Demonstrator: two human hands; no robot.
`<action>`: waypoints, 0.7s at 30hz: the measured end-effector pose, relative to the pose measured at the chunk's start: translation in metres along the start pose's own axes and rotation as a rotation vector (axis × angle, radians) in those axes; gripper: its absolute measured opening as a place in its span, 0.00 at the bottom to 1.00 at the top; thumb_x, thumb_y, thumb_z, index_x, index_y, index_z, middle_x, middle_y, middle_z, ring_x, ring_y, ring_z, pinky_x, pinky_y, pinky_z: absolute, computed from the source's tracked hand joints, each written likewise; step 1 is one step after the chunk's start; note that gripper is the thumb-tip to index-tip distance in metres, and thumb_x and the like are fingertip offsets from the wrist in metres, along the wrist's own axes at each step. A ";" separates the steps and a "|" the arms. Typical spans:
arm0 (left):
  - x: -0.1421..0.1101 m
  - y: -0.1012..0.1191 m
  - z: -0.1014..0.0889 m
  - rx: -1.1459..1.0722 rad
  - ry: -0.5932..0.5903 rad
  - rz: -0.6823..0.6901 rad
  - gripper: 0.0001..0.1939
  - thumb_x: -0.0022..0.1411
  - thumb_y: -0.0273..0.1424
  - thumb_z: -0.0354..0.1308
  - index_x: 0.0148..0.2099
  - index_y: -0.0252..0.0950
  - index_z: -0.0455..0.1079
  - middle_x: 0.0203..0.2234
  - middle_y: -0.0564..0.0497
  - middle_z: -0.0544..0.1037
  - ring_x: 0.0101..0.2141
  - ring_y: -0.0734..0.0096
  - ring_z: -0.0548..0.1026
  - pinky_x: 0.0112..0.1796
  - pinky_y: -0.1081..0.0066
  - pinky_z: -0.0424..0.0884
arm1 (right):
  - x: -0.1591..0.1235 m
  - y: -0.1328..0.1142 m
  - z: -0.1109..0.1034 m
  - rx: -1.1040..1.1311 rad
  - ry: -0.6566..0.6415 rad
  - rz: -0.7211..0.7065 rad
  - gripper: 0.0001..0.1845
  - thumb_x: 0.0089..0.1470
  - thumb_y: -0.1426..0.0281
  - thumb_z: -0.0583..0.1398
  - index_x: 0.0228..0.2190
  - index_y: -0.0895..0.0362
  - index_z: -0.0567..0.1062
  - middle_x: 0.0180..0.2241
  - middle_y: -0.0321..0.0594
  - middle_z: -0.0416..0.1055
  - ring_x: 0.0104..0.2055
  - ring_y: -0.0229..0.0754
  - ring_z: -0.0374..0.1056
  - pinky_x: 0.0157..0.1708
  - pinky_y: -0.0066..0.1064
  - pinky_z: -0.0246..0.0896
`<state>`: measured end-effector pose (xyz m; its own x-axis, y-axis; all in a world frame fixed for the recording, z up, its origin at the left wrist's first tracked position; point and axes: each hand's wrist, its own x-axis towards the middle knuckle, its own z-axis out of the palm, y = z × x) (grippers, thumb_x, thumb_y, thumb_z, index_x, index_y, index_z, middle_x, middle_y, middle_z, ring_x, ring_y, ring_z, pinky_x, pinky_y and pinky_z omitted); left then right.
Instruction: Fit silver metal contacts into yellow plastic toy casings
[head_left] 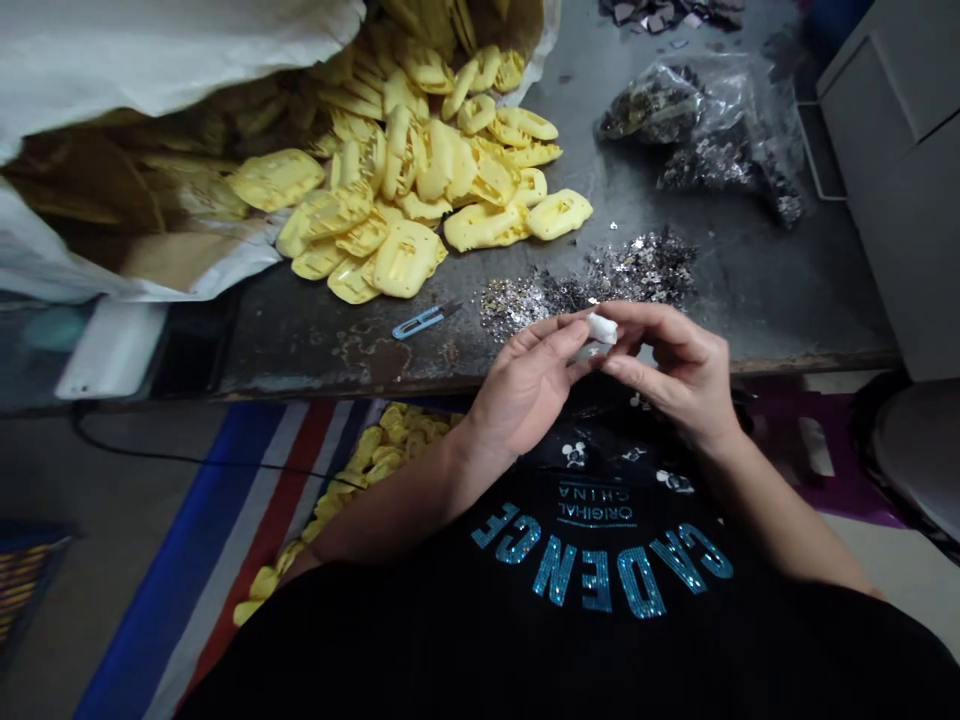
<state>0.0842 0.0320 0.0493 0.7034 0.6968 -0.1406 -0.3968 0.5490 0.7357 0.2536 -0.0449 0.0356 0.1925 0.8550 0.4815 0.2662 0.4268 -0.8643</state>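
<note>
A small, soft-looking white piece [602, 329] sits at the fingertips of both hands, just in front of the table edge. My left hand [525, 385] is closed, thumb and fingertips pinched at its left end; whether it is wrapped on a fingertip I cannot tell. My right hand [679, 370] curls in from the other side, forefinger along the top of the white piece and thumb below. Behind the hands lies a heap of tiny shiny metal pieces [641, 270]. Blue-handled thread snips [420, 321] rest on the table to the left.
Yellow plastic shells [409, 260] spill from a large white sack [150, 50] across the dark table [780, 290]. A clear plastic bag [742, 110] of metal bits lies at the back right. A white phone-like device [112, 350] is at left. More yellow shells [382, 455] fill a striped bag below.
</note>
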 end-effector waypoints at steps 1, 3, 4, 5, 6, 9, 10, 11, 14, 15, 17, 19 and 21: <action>-0.001 0.001 0.000 -0.029 0.009 -0.018 0.06 0.63 0.36 0.76 0.40 0.41 0.87 0.43 0.52 0.88 0.46 0.66 0.83 0.51 0.67 0.80 | 0.000 0.001 0.000 -0.017 0.024 -0.031 0.24 0.61 0.62 0.75 0.57 0.47 0.83 0.47 0.38 0.85 0.39 0.41 0.78 0.41 0.36 0.75; -0.002 0.002 0.001 -0.059 0.020 -0.043 0.06 0.63 0.35 0.76 0.40 0.40 0.86 0.41 0.52 0.87 0.47 0.67 0.83 0.52 0.69 0.79 | 0.002 0.002 -0.001 -0.046 0.040 -0.098 0.25 0.61 0.64 0.75 0.58 0.45 0.83 0.44 0.37 0.85 0.39 0.42 0.77 0.41 0.37 0.75; -0.003 0.003 0.001 -0.061 0.020 -0.051 0.06 0.63 0.35 0.76 0.40 0.39 0.86 0.41 0.51 0.87 0.47 0.67 0.83 0.52 0.69 0.79 | 0.003 0.002 -0.001 -0.057 0.041 -0.126 0.23 0.61 0.64 0.75 0.58 0.44 0.84 0.42 0.36 0.85 0.38 0.42 0.77 0.40 0.37 0.75; -0.003 0.004 0.002 -0.056 0.017 -0.058 0.06 0.62 0.35 0.76 0.40 0.39 0.86 0.41 0.51 0.87 0.47 0.67 0.82 0.52 0.68 0.79 | 0.005 0.001 -0.002 -0.069 0.044 -0.144 0.22 0.62 0.64 0.74 0.57 0.44 0.84 0.41 0.36 0.84 0.37 0.42 0.77 0.40 0.38 0.76; -0.004 0.004 0.002 -0.047 0.013 -0.062 0.07 0.62 0.35 0.77 0.40 0.40 0.86 0.41 0.52 0.87 0.46 0.67 0.82 0.52 0.68 0.79 | 0.006 0.001 -0.002 -0.077 0.049 -0.152 0.20 0.62 0.64 0.74 0.55 0.44 0.85 0.40 0.36 0.84 0.37 0.42 0.77 0.40 0.38 0.76; -0.004 0.005 0.004 -0.005 -0.009 -0.062 0.08 0.59 0.37 0.79 0.39 0.41 0.87 0.40 0.52 0.87 0.44 0.68 0.82 0.51 0.69 0.79 | 0.008 -0.001 -0.001 -0.065 0.060 -0.136 0.15 0.62 0.65 0.74 0.51 0.46 0.87 0.39 0.36 0.85 0.37 0.42 0.78 0.40 0.38 0.77; -0.005 0.005 0.005 0.014 -0.020 -0.045 0.09 0.59 0.37 0.80 0.39 0.41 0.87 0.39 0.52 0.87 0.44 0.69 0.82 0.50 0.70 0.79 | 0.007 -0.001 0.000 -0.041 0.063 -0.120 0.13 0.62 0.66 0.74 0.49 0.47 0.88 0.39 0.36 0.86 0.38 0.41 0.79 0.40 0.37 0.77; -0.005 0.004 0.006 0.040 -0.031 -0.011 0.08 0.60 0.36 0.79 0.40 0.41 0.87 0.39 0.52 0.87 0.43 0.71 0.82 0.50 0.71 0.78 | 0.006 0.000 0.002 0.000 0.068 -0.098 0.12 0.62 0.66 0.74 0.48 0.47 0.88 0.40 0.36 0.86 0.38 0.41 0.79 0.40 0.36 0.77; -0.005 0.000 0.005 0.166 -0.055 0.137 0.06 0.67 0.36 0.75 0.44 0.41 0.87 0.39 0.52 0.87 0.41 0.71 0.82 0.50 0.69 0.79 | 0.003 0.004 0.011 0.204 0.099 0.022 0.09 0.61 0.65 0.75 0.44 0.49 0.88 0.38 0.34 0.85 0.31 0.36 0.76 0.31 0.30 0.74; -0.004 -0.002 0.004 0.208 -0.057 0.179 0.07 0.68 0.37 0.73 0.45 0.42 0.87 0.39 0.52 0.87 0.39 0.70 0.82 0.49 0.67 0.80 | 0.002 0.006 0.013 0.278 0.111 0.075 0.09 0.60 0.64 0.75 0.43 0.50 0.87 0.36 0.33 0.84 0.28 0.34 0.74 0.28 0.29 0.72; -0.001 -0.006 0.001 0.256 -0.049 0.214 0.08 0.68 0.39 0.74 0.46 0.43 0.86 0.39 0.51 0.87 0.38 0.68 0.82 0.47 0.64 0.81 | 0.001 0.011 0.016 0.397 0.118 0.177 0.10 0.59 0.62 0.76 0.41 0.50 0.87 0.33 0.32 0.82 0.25 0.32 0.70 0.24 0.27 0.69; 0.003 -0.009 -0.002 0.256 -0.043 0.202 0.08 0.66 0.40 0.75 0.45 0.44 0.87 0.41 0.51 0.88 0.40 0.66 0.83 0.48 0.62 0.81 | 0.001 0.014 0.016 0.476 0.090 0.247 0.13 0.58 0.60 0.76 0.43 0.50 0.86 0.32 0.32 0.82 0.26 0.33 0.71 0.25 0.26 0.70; 0.004 -0.010 -0.004 0.245 -0.045 0.193 0.08 0.65 0.41 0.75 0.45 0.46 0.87 0.44 0.51 0.88 0.45 0.63 0.83 0.53 0.60 0.81 | 0.002 0.015 0.013 0.534 0.055 0.274 0.17 0.57 0.60 0.77 0.47 0.50 0.86 0.34 0.33 0.83 0.26 0.33 0.71 0.25 0.26 0.71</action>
<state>0.0891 0.0314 0.0391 0.6565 0.7532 0.0424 -0.3755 0.2775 0.8843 0.2456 -0.0332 0.0214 0.2391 0.9445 0.2253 -0.3081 0.2938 -0.9049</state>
